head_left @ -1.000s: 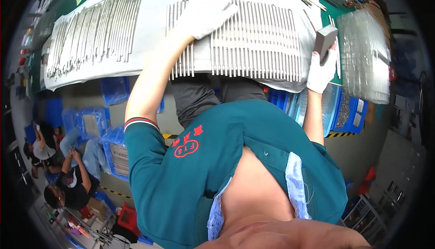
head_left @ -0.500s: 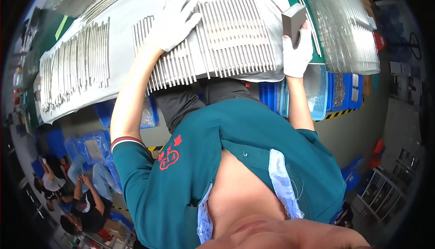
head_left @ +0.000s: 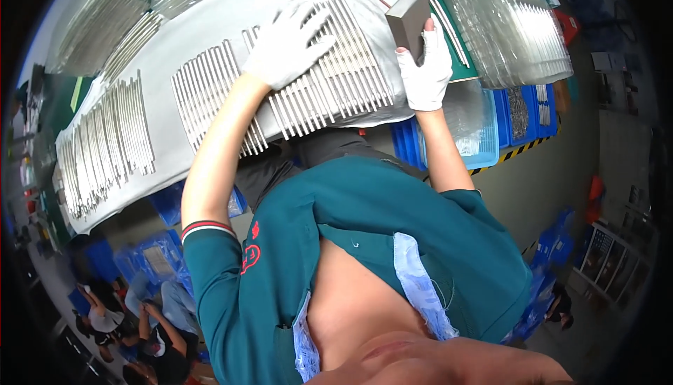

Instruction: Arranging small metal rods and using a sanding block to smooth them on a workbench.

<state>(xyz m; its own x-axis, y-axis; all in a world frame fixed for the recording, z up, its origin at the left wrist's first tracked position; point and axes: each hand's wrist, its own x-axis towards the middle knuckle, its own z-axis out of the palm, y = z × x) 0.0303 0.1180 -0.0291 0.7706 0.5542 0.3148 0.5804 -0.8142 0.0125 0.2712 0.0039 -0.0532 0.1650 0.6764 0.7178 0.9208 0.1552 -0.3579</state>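
My left hand [head_left: 289,50], in a white glove, lies with spread fingers over the left part of a row of thin metal rods [head_left: 350,55] on a white cloth. My right hand [head_left: 429,76], also gloved, with bare thumb and fingertip showing, grips a grey rectangular block [head_left: 409,22] just beyond the row's right side. Left of my left hand, a second row of metal rods [head_left: 203,87] lies side by side, partly covered by my forearm. Farther left is a third, less even group of rods [head_left: 112,132].
Plastic-wrapped stacks of rods [head_left: 501,27] stand on the green tabletop [head_left: 459,69] at right; more wrapped bundles [head_left: 98,27] lie at far left. Blue bins [head_left: 519,115] sit below the table's right end. Other people [head_left: 154,336] sit at lower left.
My left hand has moved from the middle rods onto the right-hand row. My right hand still holds the grey block. The whole view has tilted and shifted somewhat.
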